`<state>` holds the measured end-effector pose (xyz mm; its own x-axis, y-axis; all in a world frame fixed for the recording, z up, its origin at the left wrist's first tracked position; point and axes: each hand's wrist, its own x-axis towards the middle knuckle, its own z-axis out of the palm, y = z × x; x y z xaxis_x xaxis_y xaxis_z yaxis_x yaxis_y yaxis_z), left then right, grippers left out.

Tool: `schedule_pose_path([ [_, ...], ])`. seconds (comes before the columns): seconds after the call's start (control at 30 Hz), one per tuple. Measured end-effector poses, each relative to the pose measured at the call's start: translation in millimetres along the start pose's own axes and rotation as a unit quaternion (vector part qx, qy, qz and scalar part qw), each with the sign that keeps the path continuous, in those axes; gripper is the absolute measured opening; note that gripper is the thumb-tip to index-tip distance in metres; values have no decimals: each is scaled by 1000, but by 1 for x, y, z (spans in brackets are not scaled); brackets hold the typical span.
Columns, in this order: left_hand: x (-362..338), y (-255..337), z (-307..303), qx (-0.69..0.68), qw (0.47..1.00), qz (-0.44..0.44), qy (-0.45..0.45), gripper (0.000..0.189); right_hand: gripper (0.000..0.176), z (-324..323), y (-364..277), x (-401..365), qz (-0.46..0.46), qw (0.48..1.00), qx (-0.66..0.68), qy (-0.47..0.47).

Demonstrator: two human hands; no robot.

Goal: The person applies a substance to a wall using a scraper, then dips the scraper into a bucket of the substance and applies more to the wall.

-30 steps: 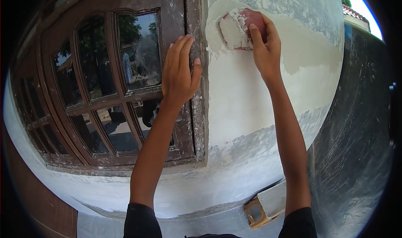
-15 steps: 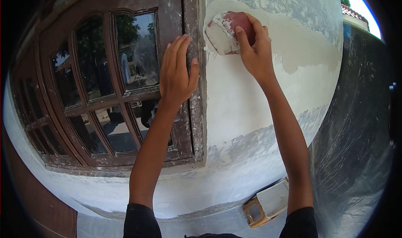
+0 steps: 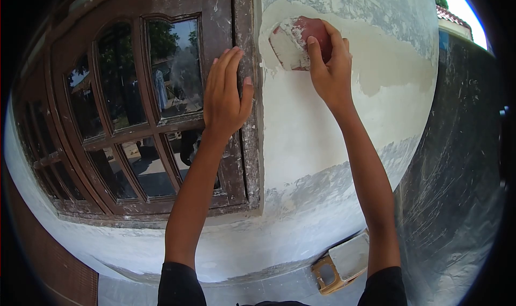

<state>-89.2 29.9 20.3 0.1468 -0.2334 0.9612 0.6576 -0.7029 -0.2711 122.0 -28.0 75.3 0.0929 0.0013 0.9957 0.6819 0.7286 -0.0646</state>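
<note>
A red putty spreader (image 3: 317,33), its left part caked in pale putty, is gripped in my right hand (image 3: 332,69) and lies against the wall (image 3: 312,123) just right of the window. My thumb presses its near face, while the other fingers wrap behind the right edge and are partly hidden. Smooth, cream-coloured putty surrounds the spreader, with a damp darker band to its right. My left hand (image 3: 228,93) lies flat on the brown wooden window frame (image 3: 247,161), fingers stretched out and holding nothing.
Glass panes (image 3: 174,69) fill the window at left. Low at the wall's foot stands a wooden stool-like object (image 3: 328,276) with a pale board (image 3: 350,255) against it. Dark plastic sheeting (image 3: 457,161) hangs at right. Grey sheeting (image 3: 242,292) covers the ground.
My right hand and the putty spreader have shifted slightly right and a little down along the wall. My left hand stays on the window frame.
</note>
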Motion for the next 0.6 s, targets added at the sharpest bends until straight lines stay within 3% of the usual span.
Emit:
schedule_pose_path([
  [0.2, 0, 1, 0, 5, 1000, 0, 0, 50, 45, -36, 53, 26, 97, 976, 12, 194],
  [0.33, 1, 4, -1, 12, 1000, 1, -2, 50, 44, -32, 26, 23, 76, 972, 95, 199],
  [0.4, 1, 2, 0, 11, 1000, 2, -3, 50, 42, -8, -8, 16, 24, 993, 49, 101],
  [0.47, 0, 2, 0, 8, 1000, 1, -5, 50, 41, 5, -19, 17, -22, 998, 18, 60],
  [0.6, 0, 0, -1, 2, 1000, -1, 0, 50, 41, 16, -16, 20, -31, 999, -14, 42],
])
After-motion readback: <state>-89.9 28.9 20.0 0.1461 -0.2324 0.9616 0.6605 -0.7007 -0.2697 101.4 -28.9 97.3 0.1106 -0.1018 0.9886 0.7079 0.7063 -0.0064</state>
